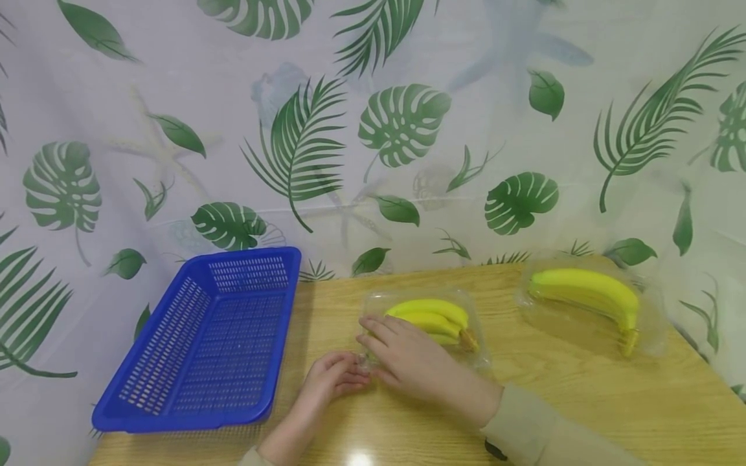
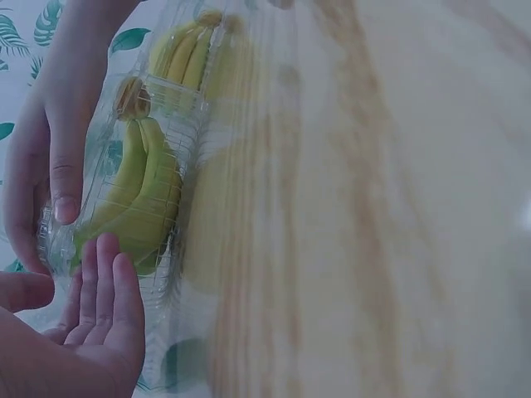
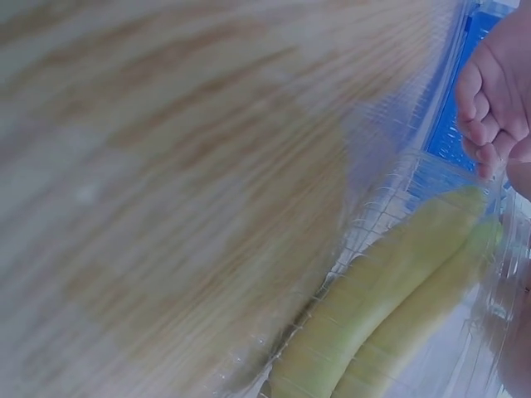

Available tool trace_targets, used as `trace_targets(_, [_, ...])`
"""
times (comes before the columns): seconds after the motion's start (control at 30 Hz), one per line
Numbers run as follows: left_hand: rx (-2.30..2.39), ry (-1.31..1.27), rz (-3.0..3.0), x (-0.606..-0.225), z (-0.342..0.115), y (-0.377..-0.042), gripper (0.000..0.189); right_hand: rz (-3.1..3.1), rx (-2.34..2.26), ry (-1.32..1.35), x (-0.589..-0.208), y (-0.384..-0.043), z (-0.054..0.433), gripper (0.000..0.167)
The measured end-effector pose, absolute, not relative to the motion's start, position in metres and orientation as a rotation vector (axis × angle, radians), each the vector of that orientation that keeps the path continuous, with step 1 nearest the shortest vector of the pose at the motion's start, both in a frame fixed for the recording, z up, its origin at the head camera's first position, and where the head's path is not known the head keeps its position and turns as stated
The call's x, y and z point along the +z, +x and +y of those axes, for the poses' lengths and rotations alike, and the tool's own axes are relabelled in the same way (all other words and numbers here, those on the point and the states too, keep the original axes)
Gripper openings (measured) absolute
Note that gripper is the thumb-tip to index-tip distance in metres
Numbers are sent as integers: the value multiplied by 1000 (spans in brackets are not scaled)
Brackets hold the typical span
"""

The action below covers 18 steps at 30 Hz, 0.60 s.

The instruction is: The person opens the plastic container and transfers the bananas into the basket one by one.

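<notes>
A clear plastic clamshell box (image 1: 373,299) holding a bunch of yellow bananas (image 1: 428,307) lies on the wooden table in front of me. My right hand (image 1: 405,353) reaches across the box's near left part, palm down, fingers stretched over the lid. At the box's left end is my left hand (image 1: 335,378), its fingertips right at the corner. The left wrist view shows that hand (image 2: 99,332) with fingers fairly straight beside the plastic, and the right thumb (image 2: 66,174) pointing down at the box edge. In the right wrist view, the bananas (image 3: 390,298) show through the ribbed side.
A blue plastic basket (image 1: 280,349) with slotted walls stands on the left of the table (image 1: 583,414). Toward the right is a second clear box (image 1: 653,317) with bananas (image 1: 588,288) inside. A leaf-print curtain (image 1: 454,155) hangs along the back.
</notes>
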<state>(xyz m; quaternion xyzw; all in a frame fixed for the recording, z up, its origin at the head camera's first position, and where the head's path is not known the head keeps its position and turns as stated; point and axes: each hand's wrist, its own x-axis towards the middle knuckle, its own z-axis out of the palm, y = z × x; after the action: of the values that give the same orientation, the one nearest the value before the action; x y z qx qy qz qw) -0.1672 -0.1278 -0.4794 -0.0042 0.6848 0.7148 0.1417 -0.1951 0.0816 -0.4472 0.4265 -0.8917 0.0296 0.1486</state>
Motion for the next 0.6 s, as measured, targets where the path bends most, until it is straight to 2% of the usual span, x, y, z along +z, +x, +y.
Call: trace_targets(0.6, [2065,5,1850,-480,-129,-168,27,-2504,100,1215,-449,-196,81,53])
